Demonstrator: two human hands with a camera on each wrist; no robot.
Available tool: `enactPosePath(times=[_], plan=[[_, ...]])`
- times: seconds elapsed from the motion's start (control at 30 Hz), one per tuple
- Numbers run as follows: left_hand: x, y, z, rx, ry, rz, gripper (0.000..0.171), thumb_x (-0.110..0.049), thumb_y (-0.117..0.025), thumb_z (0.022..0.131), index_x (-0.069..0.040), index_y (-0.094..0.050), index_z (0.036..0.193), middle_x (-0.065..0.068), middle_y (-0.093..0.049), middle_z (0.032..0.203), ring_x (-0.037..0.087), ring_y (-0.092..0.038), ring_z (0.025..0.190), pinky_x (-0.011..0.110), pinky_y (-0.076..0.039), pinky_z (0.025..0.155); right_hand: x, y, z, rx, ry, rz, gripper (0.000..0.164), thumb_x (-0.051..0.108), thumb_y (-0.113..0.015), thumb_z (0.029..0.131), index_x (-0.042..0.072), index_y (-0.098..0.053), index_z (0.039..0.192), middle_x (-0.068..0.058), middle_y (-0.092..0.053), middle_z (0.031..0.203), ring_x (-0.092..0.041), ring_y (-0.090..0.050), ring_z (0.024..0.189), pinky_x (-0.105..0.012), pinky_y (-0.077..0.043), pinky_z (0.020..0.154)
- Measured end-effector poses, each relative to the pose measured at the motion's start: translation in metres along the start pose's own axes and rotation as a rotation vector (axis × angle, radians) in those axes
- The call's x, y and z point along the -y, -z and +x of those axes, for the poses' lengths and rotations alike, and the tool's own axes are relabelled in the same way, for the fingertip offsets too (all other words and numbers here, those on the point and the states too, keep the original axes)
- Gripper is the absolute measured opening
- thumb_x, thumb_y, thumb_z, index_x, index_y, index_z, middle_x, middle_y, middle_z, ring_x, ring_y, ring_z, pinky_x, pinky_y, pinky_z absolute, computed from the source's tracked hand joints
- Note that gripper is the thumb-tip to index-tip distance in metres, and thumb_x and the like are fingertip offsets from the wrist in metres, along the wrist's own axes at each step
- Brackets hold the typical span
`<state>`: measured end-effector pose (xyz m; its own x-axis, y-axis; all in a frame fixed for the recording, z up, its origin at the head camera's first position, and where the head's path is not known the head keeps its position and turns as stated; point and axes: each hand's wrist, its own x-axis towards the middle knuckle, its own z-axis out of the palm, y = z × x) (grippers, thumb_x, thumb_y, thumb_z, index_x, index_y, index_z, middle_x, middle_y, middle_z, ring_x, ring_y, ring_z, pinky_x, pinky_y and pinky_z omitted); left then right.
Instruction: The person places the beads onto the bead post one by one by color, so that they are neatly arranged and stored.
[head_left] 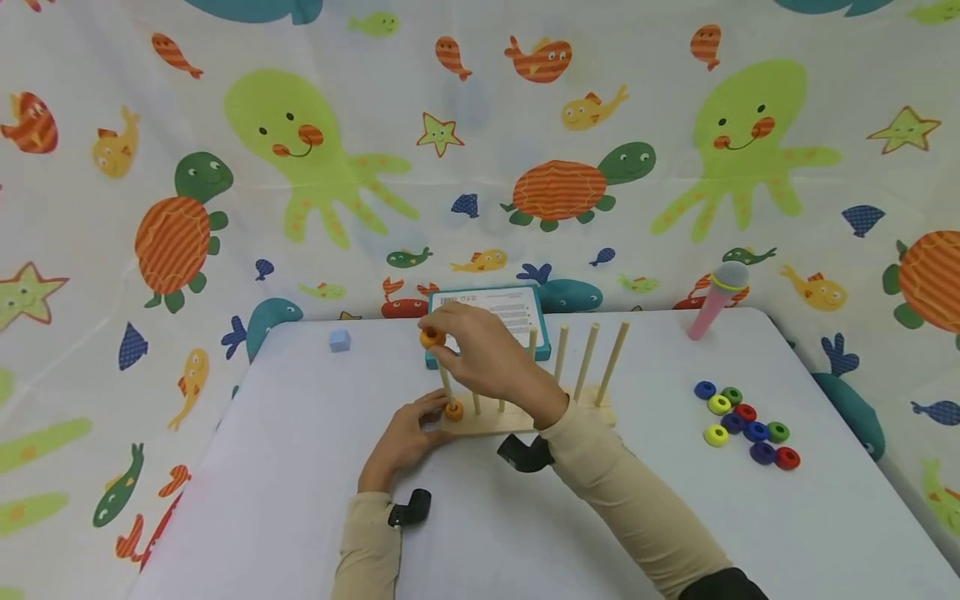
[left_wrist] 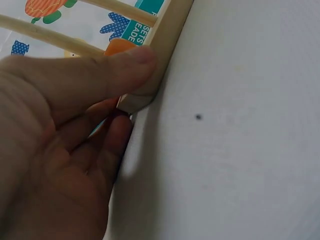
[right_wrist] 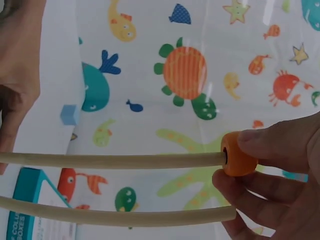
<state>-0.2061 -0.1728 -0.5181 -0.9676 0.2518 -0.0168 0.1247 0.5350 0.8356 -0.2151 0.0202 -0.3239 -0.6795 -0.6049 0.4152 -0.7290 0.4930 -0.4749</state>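
A wooden peg stand with several upright pegs is on the white table. My left hand grips its left end, the thumb on one side and fingers on the other, as the left wrist view shows. One orange ring sits at the foot of the leftmost peg, beside that hand. My right hand pinches a second orange ring between thumb and fingers. In the right wrist view this ring is at the tip of a peg, its hole facing the peg's end.
Several loose coloured rings lie on the right of the table. A pink toy microphone stands at the back right. Behind the stand lies a teal and white box. A small blue cube sits at the back left.
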Motion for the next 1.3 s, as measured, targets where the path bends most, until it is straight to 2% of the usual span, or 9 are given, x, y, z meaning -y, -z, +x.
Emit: enactPosePath(times=[0.37, 0.47, 0.63, 0.73, 0.8, 0.9, 1.0, 1.17, 1.3], plan=[[-0.002, 0.0, 0.0, -0.005, 0.016, 0.004, 0.055, -0.003, -0.081, 0.083, 0.001, -0.064, 0.136, 0.009, -0.051, 0.154, 0.033, -0.06, 0.124, 0.05, -0.047, 0.109, -0.001, 0.0, -0.004, 0.091, -0.066, -0.107, 0.033, 0.009, -0.073, 0.095, 0.003, -0.069, 0.127, -0.009, -0.072, 0.123, -0.024, -0.065, 0.116, -0.04, -0.053, 0.104], [-0.003, -0.003, 0.002, -0.006, 0.025, 0.004, 0.058, -0.002, -0.081, 0.083, 0.0, -0.062, 0.138, 0.009, -0.051, 0.154, 0.033, -0.061, 0.124, 0.049, -0.048, 0.109, -0.002, 0.011, -0.024, -0.031, -0.038, -0.131, 0.037, 0.009, -0.074, 0.094, 0.003, -0.068, 0.13, -0.011, -0.069, 0.131, -0.028, -0.061, 0.126, -0.046, -0.048, 0.11], [-0.005, -0.007, 0.004, -0.004, 0.071, 0.013, 0.063, -0.001, -0.082, 0.082, -0.001, -0.06, 0.141, 0.006, -0.049, 0.155, 0.031, -0.06, 0.125, 0.046, -0.049, 0.108, -0.022, 0.042, -0.089, -0.407, -0.046, -0.047, 0.042, -0.007, -0.073, 0.089, -0.003, -0.066, 0.13, -0.016, -0.064, 0.137, -0.032, -0.057, 0.13, -0.039, -0.044, 0.115], [-0.005, -0.007, 0.003, -0.016, 0.107, 0.018, 0.063, -0.001, -0.082, 0.082, -0.002, -0.06, 0.141, 0.005, -0.049, 0.155, 0.031, -0.059, 0.126, 0.046, -0.049, 0.108, -0.05, 0.059, -0.134, -0.588, -0.168, -0.076, 0.045, -0.011, -0.072, 0.087, -0.004, -0.065, 0.131, -0.017, -0.065, 0.135, -0.035, -0.059, 0.126, -0.022, -0.041, 0.112], [-0.006, -0.006, 0.003, -0.019, 0.123, 0.02, 0.063, -0.002, -0.082, 0.083, -0.002, -0.059, 0.142, 0.005, -0.049, 0.156, 0.031, -0.059, 0.126, 0.046, -0.049, 0.109, -0.072, 0.07, -0.162, -0.633, -0.298, -0.129, 0.046, -0.01, -0.072, 0.088, -0.003, -0.063, 0.132, -0.02, -0.064, 0.135, -0.039, -0.058, 0.125, -0.028, -0.043, 0.113], [-0.006, -0.005, 0.001, -0.02, 0.129, 0.024, 0.063, -0.002, -0.082, 0.083, -0.003, -0.059, 0.142, 0.004, -0.048, 0.156, 0.03, -0.059, 0.126, 0.046, -0.049, 0.109, -0.109, 0.084, -0.201, -0.575, -0.532, -0.187, 0.044, -0.003, -0.068, 0.093, -0.004, -0.06, 0.136, -0.028, -0.059, 0.137, -0.047, -0.05, 0.129, -0.051, -0.039, 0.117], [-0.006, -0.003, 0.001, -0.022, 0.12, 0.025, 0.063, -0.002, -0.081, 0.083, -0.002, -0.059, 0.142, 0.005, -0.048, 0.156, 0.03, -0.06, 0.125, 0.045, -0.049, 0.108, -0.144, 0.092, -0.232, -0.406, -0.769, -0.233, 0.041, 0.004, -0.062, 0.098, -0.007, -0.057, 0.137, -0.036, -0.051, 0.14, -0.057, -0.039, 0.134, -0.075, -0.028, 0.111], [-0.005, -0.002, 0.0, -0.022, 0.118, 0.007, 0.062, -0.002, -0.081, 0.084, -0.002, -0.059, 0.142, 0.005, -0.048, 0.156, 0.03, -0.059, 0.126, 0.046, -0.049, 0.109, -0.185, 0.088, -0.265, -0.118, -0.971, -0.228, 0.039, 0.01, -0.06, 0.098, -0.01, -0.058, 0.131, -0.042, -0.051, 0.133, -0.062, -0.04, 0.121, -0.077, -0.034, 0.091], [-0.004, -0.004, 0.001, -0.014, 0.111, -0.003, 0.062, -0.001, -0.08, 0.084, -0.002, -0.059, 0.142, 0.005, -0.047, 0.157, 0.03, -0.058, 0.128, 0.045, -0.048, 0.11, -0.195, 0.082, -0.275, -0.051, -0.978, -0.224, 0.039, 0.01, -0.063, 0.096, -0.012, -0.059, 0.128, -0.041, -0.055, 0.127, -0.059, -0.044, 0.113, -0.069, -0.038, 0.081]])
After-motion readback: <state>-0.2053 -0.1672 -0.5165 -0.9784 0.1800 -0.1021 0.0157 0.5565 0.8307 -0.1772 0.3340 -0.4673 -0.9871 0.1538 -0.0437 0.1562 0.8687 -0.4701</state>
